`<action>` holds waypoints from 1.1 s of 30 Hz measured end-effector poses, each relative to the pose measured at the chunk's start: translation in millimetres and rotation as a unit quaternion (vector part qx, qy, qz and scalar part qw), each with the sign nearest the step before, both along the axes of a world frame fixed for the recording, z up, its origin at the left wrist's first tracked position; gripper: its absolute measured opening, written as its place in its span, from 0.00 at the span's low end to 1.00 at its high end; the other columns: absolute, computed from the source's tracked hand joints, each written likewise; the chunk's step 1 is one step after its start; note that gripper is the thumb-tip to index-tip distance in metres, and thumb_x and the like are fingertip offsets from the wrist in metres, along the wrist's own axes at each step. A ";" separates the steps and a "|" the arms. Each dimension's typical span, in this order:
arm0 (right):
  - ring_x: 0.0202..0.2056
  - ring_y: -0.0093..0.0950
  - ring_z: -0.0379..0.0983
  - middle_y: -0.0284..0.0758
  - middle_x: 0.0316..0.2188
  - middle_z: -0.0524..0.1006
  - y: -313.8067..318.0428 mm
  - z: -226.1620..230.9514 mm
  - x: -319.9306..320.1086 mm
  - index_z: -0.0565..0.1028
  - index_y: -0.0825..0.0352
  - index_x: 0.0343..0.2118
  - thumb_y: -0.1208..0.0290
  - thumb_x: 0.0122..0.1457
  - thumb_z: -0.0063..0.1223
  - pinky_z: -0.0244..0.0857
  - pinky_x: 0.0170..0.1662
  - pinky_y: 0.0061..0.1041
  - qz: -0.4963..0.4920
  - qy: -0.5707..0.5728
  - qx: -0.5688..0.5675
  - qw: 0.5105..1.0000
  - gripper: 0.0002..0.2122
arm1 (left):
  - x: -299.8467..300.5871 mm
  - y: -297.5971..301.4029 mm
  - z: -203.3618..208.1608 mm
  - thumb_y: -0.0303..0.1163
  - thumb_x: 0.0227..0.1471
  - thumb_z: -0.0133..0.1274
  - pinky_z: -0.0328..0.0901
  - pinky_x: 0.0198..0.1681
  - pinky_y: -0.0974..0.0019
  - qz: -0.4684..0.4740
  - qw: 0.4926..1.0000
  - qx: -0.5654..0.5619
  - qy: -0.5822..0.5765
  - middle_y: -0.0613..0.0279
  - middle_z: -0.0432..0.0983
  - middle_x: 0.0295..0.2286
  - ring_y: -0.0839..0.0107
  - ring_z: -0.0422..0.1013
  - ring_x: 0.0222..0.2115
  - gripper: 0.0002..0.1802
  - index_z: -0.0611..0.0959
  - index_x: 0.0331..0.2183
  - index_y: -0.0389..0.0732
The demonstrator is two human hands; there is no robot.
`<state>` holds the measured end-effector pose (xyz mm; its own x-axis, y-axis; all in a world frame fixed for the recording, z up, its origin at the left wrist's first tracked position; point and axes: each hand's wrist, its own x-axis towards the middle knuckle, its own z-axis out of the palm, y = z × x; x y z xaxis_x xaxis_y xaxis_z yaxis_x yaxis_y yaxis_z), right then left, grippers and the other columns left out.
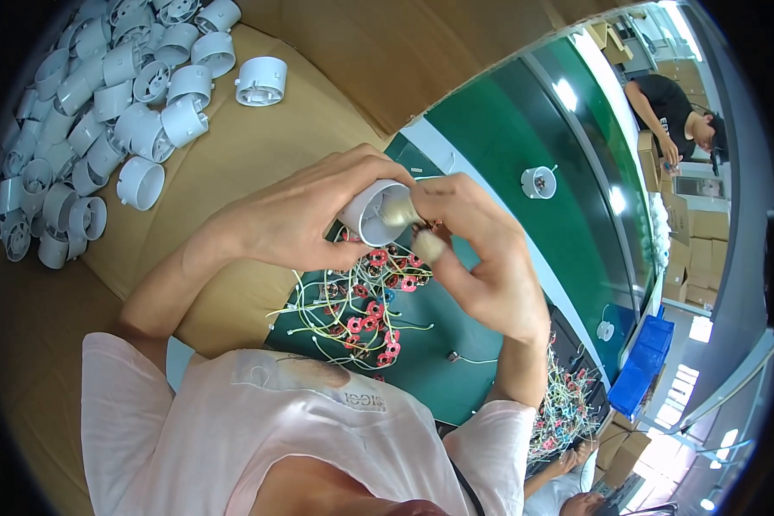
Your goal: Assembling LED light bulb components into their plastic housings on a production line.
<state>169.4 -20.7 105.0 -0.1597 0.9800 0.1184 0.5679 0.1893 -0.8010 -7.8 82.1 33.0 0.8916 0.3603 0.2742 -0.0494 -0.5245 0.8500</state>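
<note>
My left hand (297, 211) is wrapped round a white plastic cylindrical housing (368, 220), its open end tilted towards my right hand (486, 258). Cream finger cots cover the tips of my right thumb and forefinger. The forefinger reaches into the mouth of the housing, with the thumb just outside. Something small and dark shows between these fingertips, too hidden to name. Beneath both hands, on a green work surface (439, 318), lies a tangle of small red-and-copper wound parts (370, 314) with pale yellow and white wires.
White housings (112, 112) fill a cardboard box (232, 163) on the left. One filled housing (538, 182) stands on the green conveyor belt (507, 112) to the right. More wired parts (568, 408) lie near a blue bin (642, 361). Two other people work at the right.
</note>
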 end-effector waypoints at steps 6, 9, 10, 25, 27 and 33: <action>0.30 0.26 0.70 0.38 0.35 0.74 -3.3 -6.4 -10.2 0.72 0.71 0.40 0.88 0.47 0.49 0.64 0.31 0.23 -0.101 -0.065 0.063 0.991 0.14 | 10.6 -7.7 1.6 0.25 0.36 0.61 0.64 0.43 0.62 0.097 0.991 -0.040 -0.078 0.55 0.65 0.40 0.59 0.67 0.41 0.34 0.65 0.47 0.38; 0.30 0.26 0.70 0.38 0.35 0.73 -7.8 -8.4 -8.8 0.70 0.71 0.41 0.88 0.48 0.51 0.64 0.32 0.23 -0.120 -0.102 0.069 0.985 0.15 | 15.9 -13.0 1.5 0.24 0.36 0.61 0.64 0.41 0.61 0.129 0.986 -0.046 -0.091 0.54 0.64 0.40 0.58 0.67 0.40 0.34 0.65 0.47 0.38; 0.30 0.26 0.70 0.37 0.34 0.73 -6.7 -13.2 -5.7 0.70 0.71 0.40 0.88 0.47 0.51 0.64 0.32 0.23 -0.117 -0.117 0.101 0.981 0.15 | 17.2 -15.0 2.1 0.24 0.36 0.61 0.64 0.41 0.61 0.142 0.985 -0.045 -0.086 0.53 0.64 0.40 0.57 0.67 0.40 0.34 0.64 0.46 0.38; 0.30 0.32 0.69 0.38 0.32 0.71 -17.3 -31.6 8.5 0.70 0.71 0.37 0.88 0.44 0.53 0.63 0.33 0.26 -0.135 -0.099 0.167 0.972 0.15 | 32.1 -25.8 14.7 0.25 0.34 0.61 0.64 0.42 0.58 0.152 0.978 0.141 -0.031 0.53 0.67 0.43 0.55 0.67 0.41 0.33 0.70 0.47 0.41; 0.30 0.33 0.67 0.38 0.32 0.71 -18.0 -35.0 8.7 0.70 0.70 0.37 0.87 0.42 0.53 0.61 0.33 0.28 -0.135 -0.140 0.205 0.959 0.16 | 35.3 -29.8 12.4 0.25 0.34 0.61 0.65 0.42 0.59 0.164 0.980 0.105 -0.051 0.55 0.68 0.43 0.56 0.68 0.42 0.33 0.71 0.47 0.42; 0.30 0.34 0.64 0.39 0.33 0.69 -15.3 -41.1 10.5 0.70 0.70 0.36 0.86 0.36 0.53 0.55 0.32 0.31 -0.109 -0.199 0.237 0.945 0.19 | 40.7 -31.1 8.2 0.23 0.33 0.61 0.67 0.40 0.61 0.159 0.981 0.090 -0.071 0.55 0.69 0.41 0.58 0.69 0.40 0.33 0.72 0.47 0.41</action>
<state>179.9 -36.0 63.9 -0.0846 0.8473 0.5243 0.8730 0.3166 -0.3708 32.9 51.0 41.2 0.6904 0.5488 0.4713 0.0300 -0.6727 0.7393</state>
